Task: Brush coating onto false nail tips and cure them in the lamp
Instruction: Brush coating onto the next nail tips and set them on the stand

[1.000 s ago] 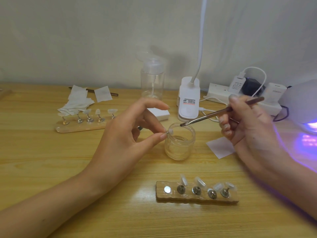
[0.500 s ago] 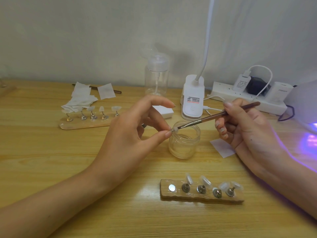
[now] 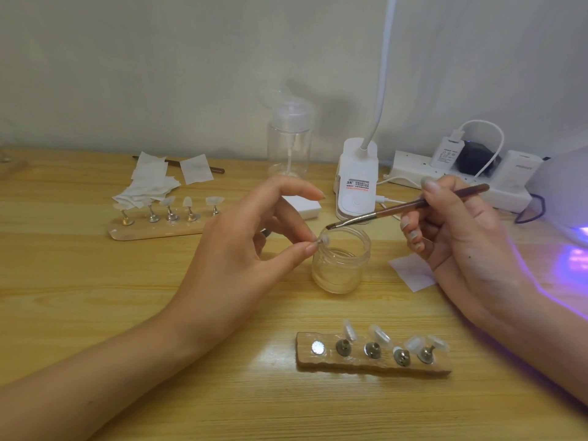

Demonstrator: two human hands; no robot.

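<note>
My left hand [image 3: 241, 259] pinches a small clear nail tip [image 3: 324, 240] between thumb and fingertip, at the left rim of an open glass jar [image 3: 342, 265]. My right hand [image 3: 458, 240] grips a brown brush [image 3: 410, 206]; its bristles hang just above the nail tip, over the jar's rim. A wooden holder [image 3: 372, 364] near me carries several clear tips on metal pegs, with one bare metal disc at its left end. A second wooden holder [image 3: 152, 230] with several tips lies at the far left. The curing lamp [image 3: 563, 198] glows violet at the right edge.
A clear pump bottle [image 3: 289, 144], a white desk lamp base [image 3: 358, 183] and a power strip [image 3: 458, 179] with plugs stand along the wall. White wipes [image 3: 149, 183] lie far left, one white square [image 3: 412, 272] beside the jar. The wooden table [image 3: 79, 297] spreads below.
The brush tip came down from the jar's middle to the nail tip, then lifted slightly above it. My left hand kept its pinch at the jar rim.
</note>
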